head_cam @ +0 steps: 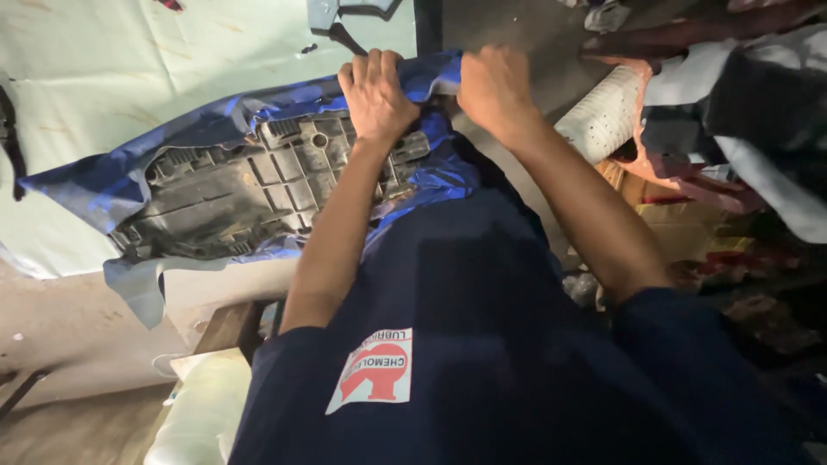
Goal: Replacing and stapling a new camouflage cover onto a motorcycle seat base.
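1. Far left: pale green sheet (172, 60) covers the surface. It's creased, with a few small marks.
2. On it lies the upturned seat base (250, 185), grey ribbed plastic, underside facing you.
3. Blue cover (95, 185) is wrapped round the base. The left end and far edge are already folded over the rim. The near edge hangs loose in a flap below the base, so that side looks undone.
4. Your left hand (375, 95) sits on the right end of the base, fingers curled tight over the cover's edge, pinching the blue material against the rim.
5. Your right hand (493, 86) is just beside it, closed in a fist on the same cover edge, pulling it over the corner.
6. Right: white perforated roll (603, 112), then a dim pile of clutter (741, 129); contents unclear.
7. Judgement: cover partly fitted. Right end in hand, near edge left.
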